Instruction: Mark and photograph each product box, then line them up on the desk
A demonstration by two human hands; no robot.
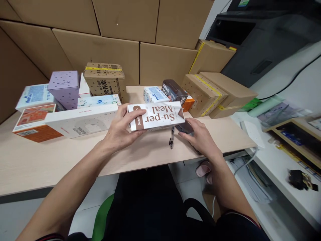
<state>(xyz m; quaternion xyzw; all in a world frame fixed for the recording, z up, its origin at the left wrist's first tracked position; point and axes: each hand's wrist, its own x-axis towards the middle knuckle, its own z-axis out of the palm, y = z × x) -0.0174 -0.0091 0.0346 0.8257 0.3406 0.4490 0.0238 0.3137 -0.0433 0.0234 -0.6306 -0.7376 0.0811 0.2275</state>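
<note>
My left hand (121, 129) grips a white carton (157, 116) with brown "Su-per Meal" lettering by its left end, thumb in front and fingers over the top. The carton is held above the table, its lettering upside down. My right hand (202, 135) is closed around a dark, flat, phone-like object (185, 128) just right of the carton; part of it is hidden under the hand. Between the two hands, a clear-and-black pen (172, 138) lies on the table.
A white power bank box (82, 122), an orange box (37, 132), a purple box (64, 88) and a brown printed box (105, 82) stand left. Behind are a blue-white box (155, 94) and a dark box (174, 90). Taped cartons (204, 93) stand right; the table (140, 157) ends near my lap.
</note>
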